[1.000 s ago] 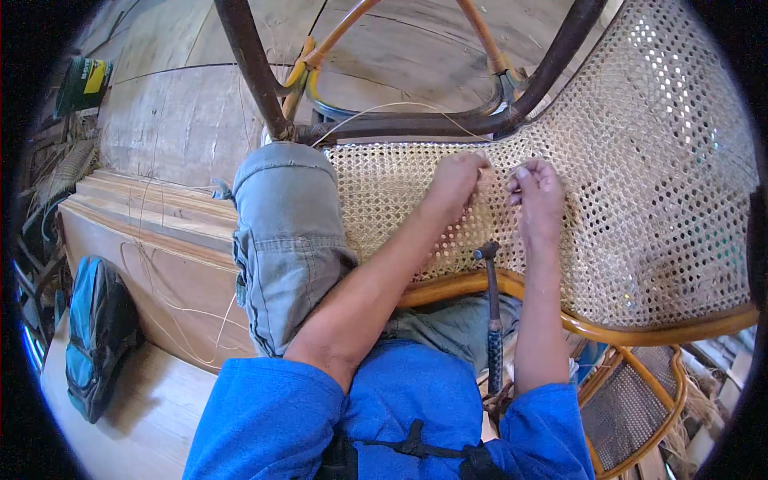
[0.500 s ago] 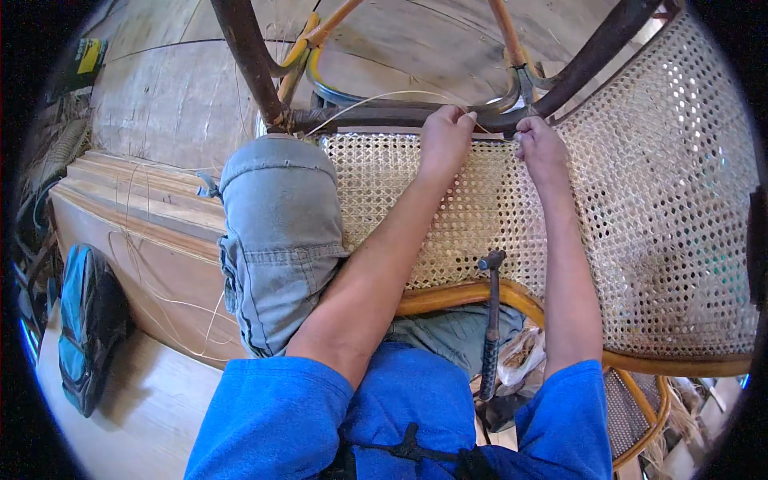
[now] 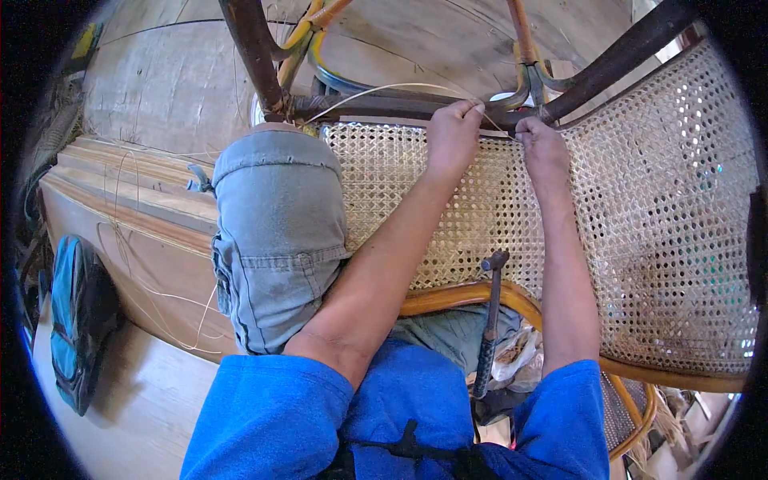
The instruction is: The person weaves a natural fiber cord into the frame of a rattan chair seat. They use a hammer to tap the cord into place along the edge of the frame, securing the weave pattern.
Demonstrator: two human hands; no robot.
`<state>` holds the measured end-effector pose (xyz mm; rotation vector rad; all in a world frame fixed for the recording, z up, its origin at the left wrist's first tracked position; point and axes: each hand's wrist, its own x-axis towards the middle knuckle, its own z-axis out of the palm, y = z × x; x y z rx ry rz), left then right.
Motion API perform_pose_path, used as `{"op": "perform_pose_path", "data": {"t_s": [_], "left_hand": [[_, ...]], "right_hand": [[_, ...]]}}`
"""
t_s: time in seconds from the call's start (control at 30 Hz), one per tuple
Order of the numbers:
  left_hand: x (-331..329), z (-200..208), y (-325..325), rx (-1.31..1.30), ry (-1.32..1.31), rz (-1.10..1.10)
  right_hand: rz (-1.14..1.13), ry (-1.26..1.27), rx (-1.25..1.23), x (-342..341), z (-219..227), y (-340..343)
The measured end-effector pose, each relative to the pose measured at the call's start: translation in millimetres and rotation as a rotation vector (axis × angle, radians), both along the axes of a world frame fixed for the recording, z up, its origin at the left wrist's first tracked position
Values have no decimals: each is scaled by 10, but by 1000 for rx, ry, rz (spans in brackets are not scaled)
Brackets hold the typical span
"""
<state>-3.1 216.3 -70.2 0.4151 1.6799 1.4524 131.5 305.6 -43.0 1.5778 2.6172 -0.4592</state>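
The left hand [image 3: 454, 136] pinches a thin strand [image 3: 416, 85] between thumb and forefinger; the right hand [image 3: 546, 152] has curled fingers at the strand's other stretch, their grip unclear. Both wrists sit over the woven seat [image 3: 384, 184], forearms reaching forward. The strand arches above the dark rail [image 3: 376, 110] along the seat's far edge. A hammer [image 3: 491, 312] lies across the seat's near rim between the forearms, and a trouser leg [image 3: 280, 200] covers the left end. Boards [image 3: 144, 186] and a backpack [image 3: 72, 320] are farther left.
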Motion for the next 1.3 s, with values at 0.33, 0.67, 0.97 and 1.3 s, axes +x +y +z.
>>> {"op": "perform_pose_path", "data": {"t_s": [0.33,0.67,0.97,1.3], "left_hand": [[48,-189,27,57,35,38],[-9,-89,-54,37,43,-37],[21,-99,-120,111,-15,-63],[53,-104,-190,135,20,-151]], "right_hand": [[39,-49,10,27,-88,46],[53,-161,-31,-63,12,19],[1,-161,198,-167,-13,-254],[91,-260,229,-87,-107,-250]]}}
